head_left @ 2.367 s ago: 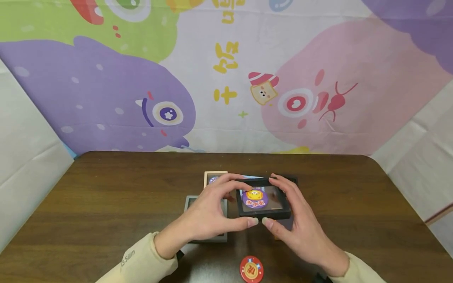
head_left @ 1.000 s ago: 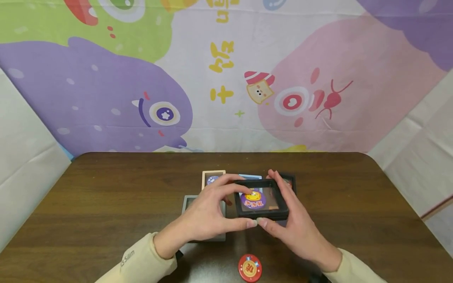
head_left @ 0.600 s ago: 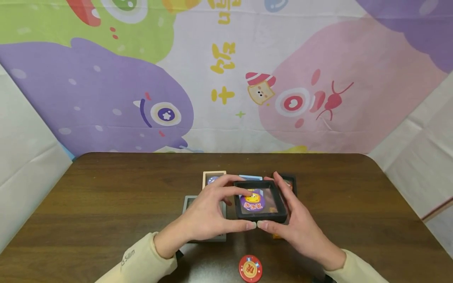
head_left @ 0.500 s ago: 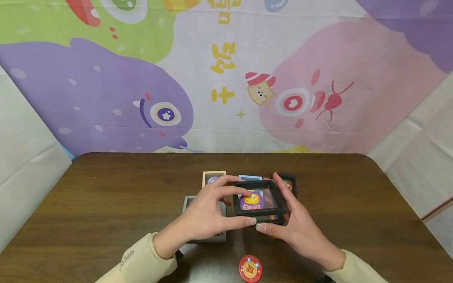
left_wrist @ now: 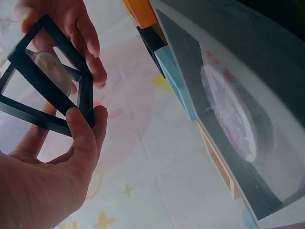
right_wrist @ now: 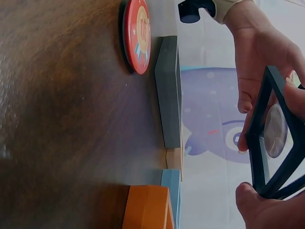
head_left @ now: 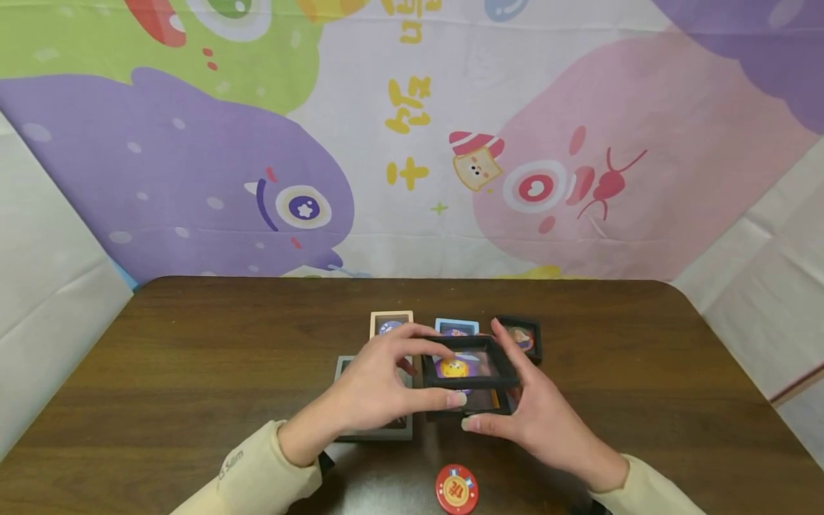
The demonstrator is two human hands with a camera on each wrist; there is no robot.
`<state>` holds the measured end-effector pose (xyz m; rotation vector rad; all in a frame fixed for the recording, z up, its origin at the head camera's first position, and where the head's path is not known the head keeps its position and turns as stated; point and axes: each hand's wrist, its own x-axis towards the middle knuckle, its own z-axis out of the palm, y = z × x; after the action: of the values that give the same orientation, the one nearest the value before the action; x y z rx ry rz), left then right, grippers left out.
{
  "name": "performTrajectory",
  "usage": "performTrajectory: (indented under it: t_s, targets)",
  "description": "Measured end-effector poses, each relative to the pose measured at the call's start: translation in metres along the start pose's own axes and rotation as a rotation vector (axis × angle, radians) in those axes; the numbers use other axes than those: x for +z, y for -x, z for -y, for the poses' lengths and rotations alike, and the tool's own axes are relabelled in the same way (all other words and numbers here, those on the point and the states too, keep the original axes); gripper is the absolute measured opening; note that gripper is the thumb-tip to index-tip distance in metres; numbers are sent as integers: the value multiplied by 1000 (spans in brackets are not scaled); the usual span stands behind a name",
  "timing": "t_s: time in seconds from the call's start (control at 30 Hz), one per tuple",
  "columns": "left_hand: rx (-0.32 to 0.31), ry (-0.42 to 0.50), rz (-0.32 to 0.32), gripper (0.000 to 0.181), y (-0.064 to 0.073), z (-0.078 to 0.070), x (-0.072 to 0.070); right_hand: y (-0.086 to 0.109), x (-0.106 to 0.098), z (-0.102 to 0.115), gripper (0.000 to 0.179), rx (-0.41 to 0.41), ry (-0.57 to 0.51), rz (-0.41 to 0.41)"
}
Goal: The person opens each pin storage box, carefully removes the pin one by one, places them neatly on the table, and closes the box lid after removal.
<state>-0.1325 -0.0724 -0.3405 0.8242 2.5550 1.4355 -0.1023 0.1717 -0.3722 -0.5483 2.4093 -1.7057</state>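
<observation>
Both hands hold a black display frame with clear film windows, raised above the table. Its two halves stand apart like a wedge, parted at the side facing the person. A round purple badge with a yellow face shows through the upper window; in the left wrist view the badge appears between the halves. My left hand grips the upper half's left side, thumb at the front bar and index finger over the window. My right hand grips the right side, thumb at the lower half's front edge.
On the table a red round badge lies near the person. A grey frame stands partly behind the left hand. Beyond are beige, light blue and small black frames. An orange frame shows in the right wrist view.
The black frame's halves, together at first, have come apart at the near side, the upper one lifting. The right thumb has moved down with the lower half. The red badge stays put.
</observation>
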Motion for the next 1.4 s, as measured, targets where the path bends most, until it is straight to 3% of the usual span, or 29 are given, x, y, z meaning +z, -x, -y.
performTrajectory:
  t_s: [0.33, 0.7, 1.0, 1.4]
  targets:
    - [13, 77, -37, 26, -5, 8, -2, -4, 2, -4, 114, -50, 46, -11]
    - [-141, 145, -52, 30, -5, 10, -3, -6, 7, -7, 115, -84, 45, -7]
    - [-183, 204, -2, 39, -7, 13, -4, -6, 8, -10, 105, -95, 197, -22]
    - [-259, 149, -4, 46, -7, 12, -5, -6, 5, -11, 110, -94, 304, -4]
